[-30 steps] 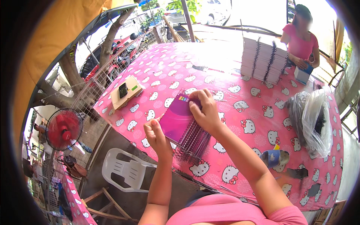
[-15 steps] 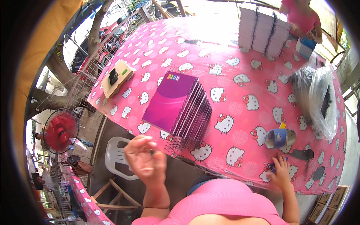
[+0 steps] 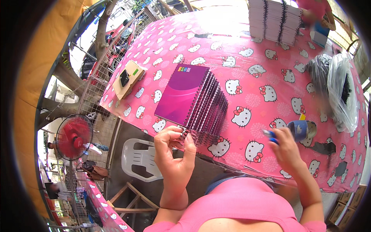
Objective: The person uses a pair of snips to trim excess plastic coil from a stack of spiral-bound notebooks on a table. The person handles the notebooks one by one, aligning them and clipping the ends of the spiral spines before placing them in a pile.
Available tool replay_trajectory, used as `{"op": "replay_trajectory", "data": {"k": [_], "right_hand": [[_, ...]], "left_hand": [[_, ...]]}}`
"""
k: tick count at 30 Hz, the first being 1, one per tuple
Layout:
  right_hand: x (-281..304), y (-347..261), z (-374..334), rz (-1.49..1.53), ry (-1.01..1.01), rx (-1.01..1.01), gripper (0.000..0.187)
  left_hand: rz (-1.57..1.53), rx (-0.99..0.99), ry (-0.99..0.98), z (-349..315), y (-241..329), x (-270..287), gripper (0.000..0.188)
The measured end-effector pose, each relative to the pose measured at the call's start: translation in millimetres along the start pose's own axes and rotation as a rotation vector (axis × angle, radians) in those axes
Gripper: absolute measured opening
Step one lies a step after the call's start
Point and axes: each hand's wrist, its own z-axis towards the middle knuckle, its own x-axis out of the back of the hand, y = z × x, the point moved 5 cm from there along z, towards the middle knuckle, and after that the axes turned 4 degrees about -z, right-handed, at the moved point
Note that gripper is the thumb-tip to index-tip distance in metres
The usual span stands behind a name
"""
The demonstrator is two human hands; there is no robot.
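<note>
A stack of purple spiral notebooks [image 3: 181, 91] lies on the pink table, its dark coils facing right. At its near corner is my left hand [image 3: 174, 158], thumb and fingers pinched around the end of a notebook's coil; the exact contact is partly hidden. My right hand [image 3: 286, 149] is raised over the table to the right of the stack. It grips a small blue-handled tool [image 3: 272, 137] with a grey tip, blurred and mostly covered by the fingers. Just beyond that hand lies a blue roll-shaped holder [image 3: 298, 130] with something yellow sticking out.
A phone [image 3: 124, 78] rests on a cardboard piece [image 3: 133, 73] at the left. Tall stacks of bound pages [image 3: 272, 23] stand at the back, near a person in pink [image 3: 315, 9]. A plastic bag [image 3: 342, 91] sits at right. Below the table's left edge are a white chair [image 3: 141, 160] and a red fan [image 3: 74, 137].
My right hand has lifted the blue-handled tool off the table and moved left. My left hand has come to the stack's near corner, fingers closing at the coil. The view has shifted slightly.
</note>
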Motion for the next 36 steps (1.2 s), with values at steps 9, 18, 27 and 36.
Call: {"op": "replay_trajectory", "data": {"k": [9,18,27,36], "right_hand": [[3.2,-128.4,85.4,-0.182,0.095,0.480,0.052],[9.5,-138.2,92.2,-0.244,0.193,0.594,0.049],[11.5,-130.4,105.0,-0.288,0.098,0.543,0.048],[15.9,-121.4,92.4,-0.316,0.178,0.507,0.060]], "left_hand": [[-0.011,0.039,0.016,3.3,3.4,-2.7,0.023],[-0.020,-0.003,0.076,5.6,-0.4,-0.1,0.021],[-0.060,0.027,0.020,5.6,3.0,-1.0,0.018],[-0.015,0.114,0.081,0.4,-3.7,0.9,0.020]]}}
